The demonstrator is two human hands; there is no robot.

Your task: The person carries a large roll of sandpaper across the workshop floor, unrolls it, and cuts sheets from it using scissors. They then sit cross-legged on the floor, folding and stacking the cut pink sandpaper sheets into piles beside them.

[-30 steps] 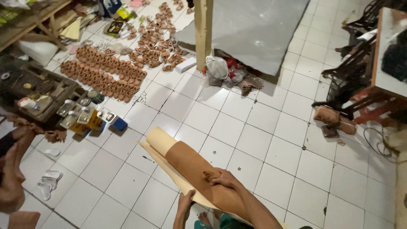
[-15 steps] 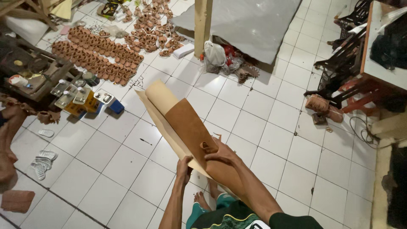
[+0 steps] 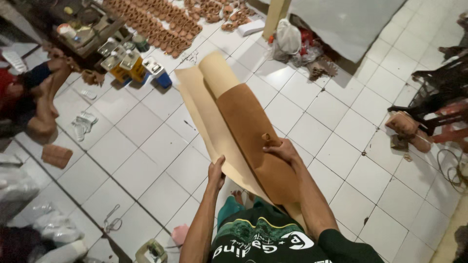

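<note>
1. While the person stands on the white tiled floor [image 3: 146,160], the left hand [image 3: 216,171] is closed on the near edge of the pale backing sheet [image 3: 202,104], and the right hand [image 3: 280,148] is clamped on a small curled tab at the edge of the brown leather sheet [image 3: 253,131].
2. Both sheets are held up in the air in front of the body, sloping away from the person; the far end of the leather sheet curls over into a loose roll, pale side out.
3. Risk, slippage: the right hand's hold appears to cover only a small tab, so the leather sheet could slide free and drop to the floor.
4. Risk, creasing: the long unsupported span may sag or fold sharply between the two hands, marking the brown face.
5. Risk, soiling: scraps and dark specks lie on the floor below, so a dropped sheet could pick up dirt.
6. Risk, collision: the cans with yellow and blue bodies [image 3: 131,65] and the rows of small brown pieces [image 3: 156,24] lie near the far end; a swing of the roll could disturb them.
7. Another person's leg [image 3: 46,107] rests at left, well apart.
</note>
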